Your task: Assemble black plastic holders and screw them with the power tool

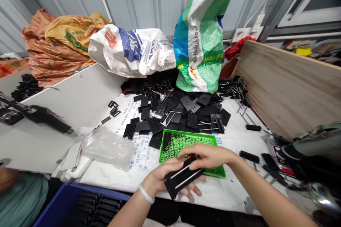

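The left hand, with a white bangle at the wrist, lies palm up and cradles a black plastic piece set with two metal rods, while the right hand closes on its upper end from above. Together they grip the piece at a tilt, low in the lower middle of the frame, just over the near edge of a green perforated tray. A tilt like this could let a rod slide out if the grip slackens, and a slip would likely drop the piece onto the tray, scattering the dark specks across its left part. Just beyond, a heap of black plates spreads across a printed white sheet, and plates at its edge could slide if nudged. A blue crate sits at the lower left.
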The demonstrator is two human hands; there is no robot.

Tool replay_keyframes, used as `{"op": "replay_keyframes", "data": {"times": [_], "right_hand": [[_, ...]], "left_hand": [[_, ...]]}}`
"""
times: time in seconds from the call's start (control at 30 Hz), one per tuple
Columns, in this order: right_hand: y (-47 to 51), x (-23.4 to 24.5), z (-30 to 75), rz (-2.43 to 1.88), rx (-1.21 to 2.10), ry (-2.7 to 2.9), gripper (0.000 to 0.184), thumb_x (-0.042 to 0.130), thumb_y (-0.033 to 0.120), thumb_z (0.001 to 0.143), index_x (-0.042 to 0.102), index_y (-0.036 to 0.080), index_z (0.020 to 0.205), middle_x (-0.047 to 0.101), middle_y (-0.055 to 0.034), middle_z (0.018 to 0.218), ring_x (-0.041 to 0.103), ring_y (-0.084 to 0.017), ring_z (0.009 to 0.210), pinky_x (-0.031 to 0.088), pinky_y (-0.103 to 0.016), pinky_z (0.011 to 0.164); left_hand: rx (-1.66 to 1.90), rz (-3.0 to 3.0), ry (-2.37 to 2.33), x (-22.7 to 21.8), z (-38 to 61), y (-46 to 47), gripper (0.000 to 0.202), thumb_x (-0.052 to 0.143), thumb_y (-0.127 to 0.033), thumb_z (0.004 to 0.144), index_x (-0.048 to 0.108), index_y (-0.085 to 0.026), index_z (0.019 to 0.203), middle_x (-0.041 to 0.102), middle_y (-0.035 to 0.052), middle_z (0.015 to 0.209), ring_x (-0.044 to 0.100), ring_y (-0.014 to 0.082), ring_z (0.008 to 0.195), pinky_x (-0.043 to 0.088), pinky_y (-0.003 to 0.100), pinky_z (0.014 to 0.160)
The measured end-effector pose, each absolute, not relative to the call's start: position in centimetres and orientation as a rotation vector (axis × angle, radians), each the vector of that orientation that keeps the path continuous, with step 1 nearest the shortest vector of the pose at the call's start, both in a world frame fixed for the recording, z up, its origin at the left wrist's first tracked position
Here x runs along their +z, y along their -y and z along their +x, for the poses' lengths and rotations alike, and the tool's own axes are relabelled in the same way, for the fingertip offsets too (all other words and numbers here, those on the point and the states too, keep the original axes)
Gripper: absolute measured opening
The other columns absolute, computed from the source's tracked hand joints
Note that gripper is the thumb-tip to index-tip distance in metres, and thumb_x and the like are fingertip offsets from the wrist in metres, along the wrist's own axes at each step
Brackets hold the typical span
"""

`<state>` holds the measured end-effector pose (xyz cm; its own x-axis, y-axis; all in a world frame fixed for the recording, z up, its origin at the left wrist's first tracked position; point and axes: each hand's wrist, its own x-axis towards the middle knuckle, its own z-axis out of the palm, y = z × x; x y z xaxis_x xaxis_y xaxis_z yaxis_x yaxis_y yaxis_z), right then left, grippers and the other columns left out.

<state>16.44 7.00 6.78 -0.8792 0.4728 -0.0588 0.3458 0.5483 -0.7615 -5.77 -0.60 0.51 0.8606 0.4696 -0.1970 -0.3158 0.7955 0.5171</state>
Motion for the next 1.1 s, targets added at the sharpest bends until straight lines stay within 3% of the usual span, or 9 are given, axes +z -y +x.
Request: {"op": "replay_keyframes", "data": {"times": [0.1,0.27,0.4,0.6,0.67,0.77,0.9,1.0,1.1], "right_hand": [[-11.0,5.5,15.1,-1.268,0.6,2.536,0.032,0.05,0.018,0.093,0.058,0.021,0.124,0.064,-0.0069,0.106,0.064,-0.018,0.086,0.05,-0.03,0.079],[-18.0,4.1,13.6,-1.447,0.305,2.454,0.026,0.052,0.007,0.085,0.059,0.01,0.11,0.054,-0.0207,0.12,0.056,-0.028,0.107,0.045,-0.038,0.092],[-21.5,6.8,13.6,-1.483,0.276,2.443,0.016,0.049,0.009,0.088,0.063,0.009,0.094,0.059,-0.0203,0.108,0.06,-0.028,0.099,0.045,-0.037,0.09],[-22.4,9.6,17.0,-1.592,0.421,2.346,0.037,0.046,0.033,0.097,0.049,0.015,0.129,0.065,-0.0088,0.101,0.064,-0.019,0.084,0.049,-0.029,0.078],[-21.3,8.8,19.9,-1.712,0.447,2.321,0.039,0.061,0.037,0.088,0.057,0.013,0.119,0.066,-0.0089,0.093,0.064,-0.021,0.081,0.05,-0.03,0.075],[-19.0,6.6,24.2,-1.913,0.453,2.26,0.038,0.081,0.029,0.067,0.063,0.011,0.096,0.066,-0.0099,0.083,0.064,-0.024,0.076,0.05,-0.033,0.07],[-17.5,4.7,27.4,-1.999,0.474,2.214,0.024,0.077,0.015,0.064,0.062,0.014,0.082,0.063,-0.005,0.072,0.061,-0.02,0.067,0.049,-0.03,0.066],[-17.9,4.9,27.8,-1.99,0.46,2.161,0.022,0.069,0.018,0.075,0.063,0.012,0.095,0.063,-0.0048,0.075,0.061,-0.018,0.068,0.049,-0.029,0.067],[-18.5,5.3,27.9,-2.002,0.429,2.091,0.035,0.051,0.033,0.092,0.055,0.016,0.122,0.066,-0.0056,0.088,0.064,-0.017,0.072,0.051,-0.028,0.068]], "left_hand": [[0.533,0.462,-0.353,0.6,-4.7,1.2,0.042,0.047,-0.039,0.094,0.054,-0.017,0.129,0.057,0.0235,0.134,0.069,0.0316,0.097,0.047,0.047,0.084],[0.614,0.372,-0.317,0.6,-2.9,2.1,0.041,0.048,-0.041,0.092,0.06,-0.019,0.125,0.056,0.0187,0.137,0.063,0.0349,0.113,0.043,0.045,0.092],[0.673,0.35,-0.332,-0.2,-4.0,2.1,0.041,0.047,-0.039,0.092,0.061,-0.017,0.124,0.058,0.0194,0.135,0.063,0.0353,0.111,0.044,0.045,0.088],[0.72,0.329,-0.285,-0.3,-4.0,2.0,0.038,0.05,-0.033,0.091,0.056,-0.021,0.127,0.062,0.0187,0.129,0.067,0.0329,0.104,0.045,0.044,0.085],[0.771,0.297,-0.303,-0.2,-4.2,2.0,0.037,0.051,-0.032,0.091,0.055,-0.022,0.127,0.063,0.0185,0.128,0.067,0.032,0.103,0.046,0.043,0.085],[0.844,0.235,-0.362,-0.2,-5.0,1.9,0.033,0.051,-0.033,0.092,0.057,-0.021,0.122,0.063,0.0177,0.128,0.068,0.0298,0.102,0.046,0.041,0.086],[0.86,0.283,-0.406,0.0,-5.3,1.8,0.038,0.054,-0.026,0.09,0.053,-0.023,0.128,0.063,0.0169,0.127,0.067,0.0311,0.103,0.046,0.043,0.087],[0.84,0.3,-0.444,0.1,-4.6,1.7,0.042,0.056,-0.026,0.089,0.052,-0.023,0.131,0.064,0.0164,0.126,0.067,0.0321,0.103,0.047,0.044,0.088],[0.833,0.216,-0.458,-0.2,-4.0,1.7,0.041,0.054,-0.037,0.091,0.055,-0.021,0.129,0.064,0.0172,0.127,0.068,0.0316,0.1,0.048,0.044,0.087]]}}
